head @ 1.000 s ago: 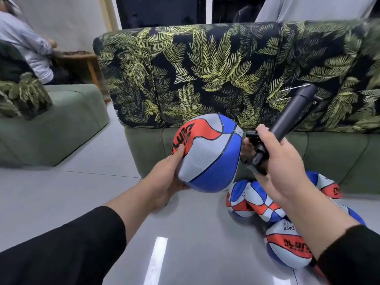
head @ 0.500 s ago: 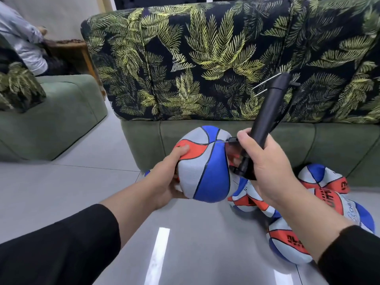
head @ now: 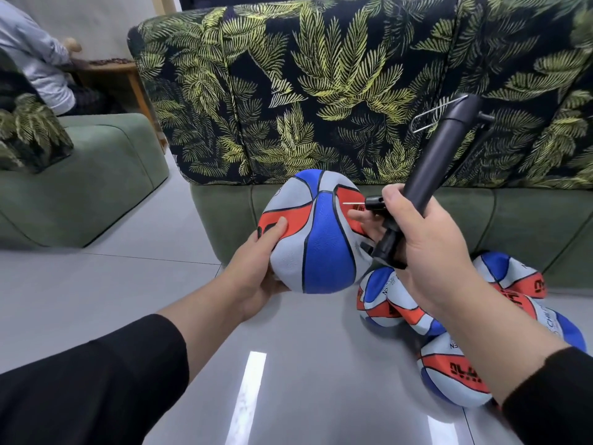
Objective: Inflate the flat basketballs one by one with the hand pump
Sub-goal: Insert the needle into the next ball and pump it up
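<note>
Above the grey floor [head: 96, 284], the left hand [head: 253, 268] cups the basketball [head: 314, 232] while the right hand [head: 426, 248] grips the pump [head: 439, 155]; its needle [head: 353, 203], off the valve, may bend.

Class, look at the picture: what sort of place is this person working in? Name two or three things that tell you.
Most likely a living room or lounge in a home. A large sofa with leaf-print cushions stands ahead, a green armchair sits to the left, and the floor is glossy grey tile.
</note>
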The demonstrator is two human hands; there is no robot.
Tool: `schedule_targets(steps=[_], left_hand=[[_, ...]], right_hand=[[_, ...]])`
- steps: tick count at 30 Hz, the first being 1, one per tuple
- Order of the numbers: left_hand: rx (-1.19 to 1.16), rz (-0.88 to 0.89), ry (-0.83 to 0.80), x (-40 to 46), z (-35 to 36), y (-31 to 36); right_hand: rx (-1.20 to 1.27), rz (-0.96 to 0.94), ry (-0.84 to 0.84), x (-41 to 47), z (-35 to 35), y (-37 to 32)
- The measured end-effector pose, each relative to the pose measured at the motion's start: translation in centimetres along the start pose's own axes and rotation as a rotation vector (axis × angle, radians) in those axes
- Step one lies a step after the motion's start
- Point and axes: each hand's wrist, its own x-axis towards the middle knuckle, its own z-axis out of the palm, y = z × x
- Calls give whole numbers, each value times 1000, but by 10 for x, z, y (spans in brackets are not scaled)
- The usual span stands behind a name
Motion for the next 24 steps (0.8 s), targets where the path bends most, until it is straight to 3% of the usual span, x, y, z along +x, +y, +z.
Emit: schedule_targets(steps=[4,13,16,19,24], left_hand=[[-42,-41,-4,-8,2,0],[-99,-137,-72,-3,1,-4],[-97,-182,-13,0,-1,-6],[-60,-116,102,-2,6,-1],[61,77,145,-3,10,5]], right_hand=[[6,-93,34,-1,-1,-7],[57,-34,-5,-2,-2,-3],[29,-52,8,-2,-2,-2],[15,-42,9,-2,-2,2],[-31,-50,14,-3,5,7]])
